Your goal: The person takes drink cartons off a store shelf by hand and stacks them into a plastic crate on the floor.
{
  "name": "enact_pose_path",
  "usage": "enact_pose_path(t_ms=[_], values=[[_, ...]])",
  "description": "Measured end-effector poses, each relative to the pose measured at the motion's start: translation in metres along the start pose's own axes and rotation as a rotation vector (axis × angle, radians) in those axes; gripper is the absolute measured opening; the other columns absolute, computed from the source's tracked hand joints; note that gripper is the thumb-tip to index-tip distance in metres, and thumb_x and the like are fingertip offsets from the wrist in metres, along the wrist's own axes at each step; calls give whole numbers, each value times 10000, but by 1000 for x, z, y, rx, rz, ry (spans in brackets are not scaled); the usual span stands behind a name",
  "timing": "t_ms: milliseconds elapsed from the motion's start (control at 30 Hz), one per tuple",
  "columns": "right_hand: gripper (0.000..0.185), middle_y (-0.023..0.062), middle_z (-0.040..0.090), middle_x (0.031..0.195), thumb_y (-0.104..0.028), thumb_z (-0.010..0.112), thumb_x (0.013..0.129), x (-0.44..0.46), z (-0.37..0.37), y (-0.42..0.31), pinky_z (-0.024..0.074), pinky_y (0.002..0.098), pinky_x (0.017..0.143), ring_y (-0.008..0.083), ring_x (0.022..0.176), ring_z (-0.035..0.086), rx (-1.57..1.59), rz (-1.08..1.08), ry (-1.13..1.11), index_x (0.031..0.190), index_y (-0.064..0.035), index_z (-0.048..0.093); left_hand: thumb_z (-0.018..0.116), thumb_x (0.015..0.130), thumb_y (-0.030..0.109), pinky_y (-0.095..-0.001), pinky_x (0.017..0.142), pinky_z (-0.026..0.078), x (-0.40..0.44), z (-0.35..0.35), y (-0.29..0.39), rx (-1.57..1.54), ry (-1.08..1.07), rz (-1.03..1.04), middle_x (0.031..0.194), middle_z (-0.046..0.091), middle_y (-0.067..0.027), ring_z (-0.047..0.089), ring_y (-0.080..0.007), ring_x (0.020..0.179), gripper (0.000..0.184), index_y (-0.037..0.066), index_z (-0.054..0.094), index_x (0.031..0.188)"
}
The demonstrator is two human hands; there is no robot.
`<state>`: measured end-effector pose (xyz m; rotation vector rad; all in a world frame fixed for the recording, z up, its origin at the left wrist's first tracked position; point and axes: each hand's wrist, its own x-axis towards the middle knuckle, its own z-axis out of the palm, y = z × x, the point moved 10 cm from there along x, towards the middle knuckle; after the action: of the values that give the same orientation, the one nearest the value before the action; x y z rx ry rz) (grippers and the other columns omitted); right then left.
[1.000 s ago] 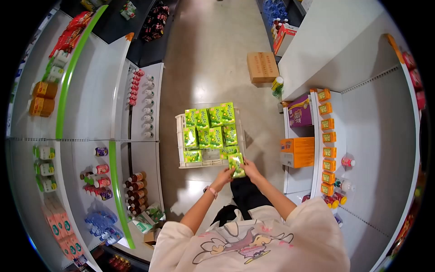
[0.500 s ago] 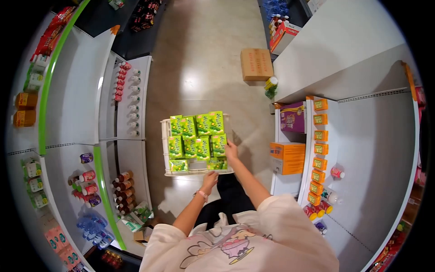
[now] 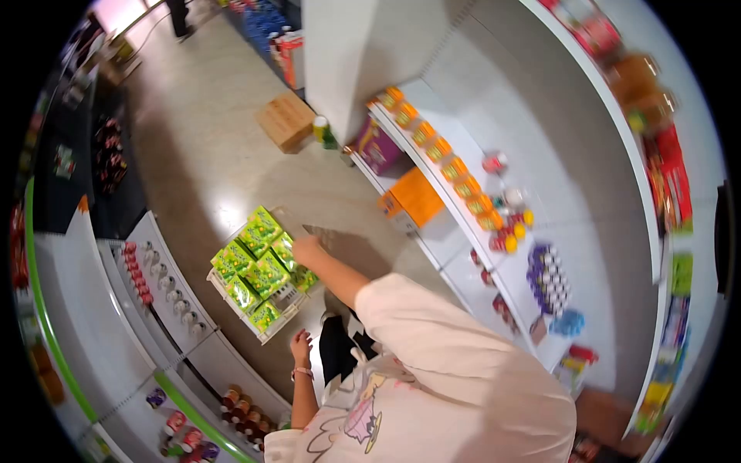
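Observation:
A white basket [image 3: 272,330] stands on the floor, filled with green packs [image 3: 265,274] that have pictures on their fronts. My right hand [image 3: 306,251] is at the basket's right side, against the packs there; its fingers are blurred and partly hidden, so what it holds cannot be made out. Below the basket, near my legs, my left hand [image 3: 301,347] hangs with its fingers apart and nothing in it. A bracelet circles the left wrist.
A cardboard box [image 3: 285,121] lies on the floor ahead. The right shelf [image 3: 494,255] bears a row of orange packs [image 3: 438,149], with an orange box [image 3: 417,196] below. Small bottles [image 3: 162,270] line the left shelf. A person's legs [image 3: 179,17] are far off.
The view has swung round, showing more of the right shelf. The green pack held between both hands a second ago is no longer between them. My left hand has moved away from the basket and opened.

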<state>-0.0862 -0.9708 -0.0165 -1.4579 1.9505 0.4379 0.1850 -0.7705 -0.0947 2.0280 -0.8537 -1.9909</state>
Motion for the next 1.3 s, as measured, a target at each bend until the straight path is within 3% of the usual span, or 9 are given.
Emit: enact_pose_path(t_ms=[167, 300, 367, 733, 967, 1033, 1100, 1133, 1300], values=[[360, 45, 537, 1230, -274, 561, 825, -31, -82, -66, 420, 537, 821, 245, 1110, 517, 72, -124, 116, 1162, -147, 581, 486, 886, 189, -204, 461, 413, -32, -30, -13, 158, -169, 40, 798, 607, -31, 553, -89, 590, 273, 56, 544, 1118], [389, 54, 588, 1123, -273, 647, 747, -63, -129, -99, 394, 567, 820, 269, 1038, 539, -145, -118, 114, 1108, -130, 609, 470, 887, 140, -198, 421, 374, -18, -70, -54, 42, -277, 117, 767, 587, -35, 509, -77, 549, 243, 28, 540, 1091], [396, 87, 515, 1198, -313, 578, 797, -77, -135, -104, 332, 579, 880, 317, 1107, 459, -354, 49, -171, 1160, -155, 555, 472, 886, 142, -197, 423, 375, -16, -90, -73, 50, -291, 80, 767, 587, -35, 510, -77, 550, 243, 28, 541, 1089], [351, 95, 563, 1106, -323, 569, 799, -113, -291, -123, 359, 572, 844, 308, 1053, 497, -243, 0, -27, 1107, -154, 570, 485, 880, 156, -194, 433, 379, -28, -57, -91, 472, -412, 44, 768, 592, -32, 512, -74, 554, 245, 24, 547, 1077], [309, 91, 597, 1048, -301, 576, 792, -326, -265, 51, 380, 561, 826, 304, 1021, 522, -305, 91, 101, 1058, -146, 603, 493, 877, 165, -192, 439, 382, -23, 70, -85, 510, -675, 178, 768, 595, -30, 514, -73, 557, 247, 22, 551, 1070], [213, 79, 643, 928, -279, 592, 766, -421, -254, 98, 443, 500, 760, 270, 918, 582, -142, -53, 746, 916, -144, 656, 511, 862, 189, -198, 459, 394, -45, 132, -90, 638, -709, 195, 765, 607, -34, 520, -78, 565, 249, 17, 574, 1030], [206, 119, 639, 903, -266, 527, 784, -515, -209, 168, 480, 481, 667, 279, 819, 613, 206, -274, 922, 869, -118, 643, 503, 850, 181, -222, 475, 418, -99, 203, -102, 619, -889, 65, 759, 624, -55, 554, -100, 592, 248, 12, 594, 1008], [149, 114, 617, 746, -204, 502, 785, -555, -184, 209, 484, 418, 650, 303, 690, 601, 330, -235, 1100, 854, -123, 605, 492, 850, 169, -238, 520, 457, -123, 233, -101, 808, -809, 259, 796, 638, -78, 588, -129, 637, 270, 0, 587, 1038], [239, 120, 615, 803, -278, 504, 845, -705, -34, 373, 457, 379, 651, 284, 759, 598, 627, 47, 1178, 1013, -139, 602, 472, 844, 111, -276, 678, 493, -265, 387, -118, 961, -943, 750, 826, 658, -107, 624, -147, 773, 257, 4, 581, 1050]])
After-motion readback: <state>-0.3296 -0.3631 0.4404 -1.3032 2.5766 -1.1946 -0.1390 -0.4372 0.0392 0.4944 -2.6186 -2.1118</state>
